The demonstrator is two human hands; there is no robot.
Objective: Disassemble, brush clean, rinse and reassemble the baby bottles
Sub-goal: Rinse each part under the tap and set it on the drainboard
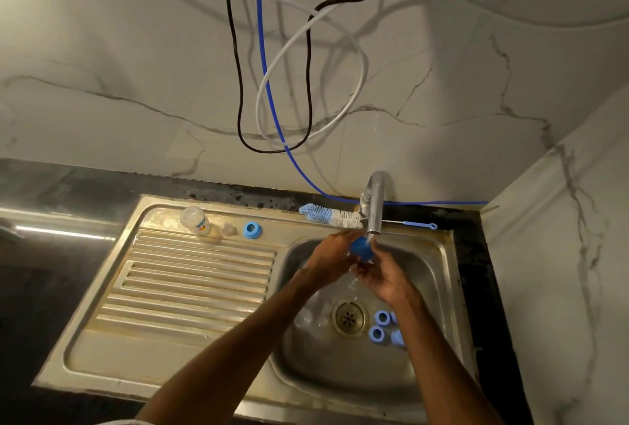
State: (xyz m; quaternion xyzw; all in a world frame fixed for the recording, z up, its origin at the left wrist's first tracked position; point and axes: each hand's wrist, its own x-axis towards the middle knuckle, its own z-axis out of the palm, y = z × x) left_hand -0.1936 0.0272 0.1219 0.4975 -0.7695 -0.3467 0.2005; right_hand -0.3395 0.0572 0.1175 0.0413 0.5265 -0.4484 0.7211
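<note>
Steel sink [439, 274], tap [375, 206] running: left hand [332, 259], right hand [383, 276] both grip blue cap [361, 250].

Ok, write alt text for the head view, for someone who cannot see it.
A left hand and right hand hold a blue bottle part under the running tap over a steel sink. Blue rings lie by the drain; a bottle, a teat, another ring and a bottle brush sit on the sink's back ledge.
</note>
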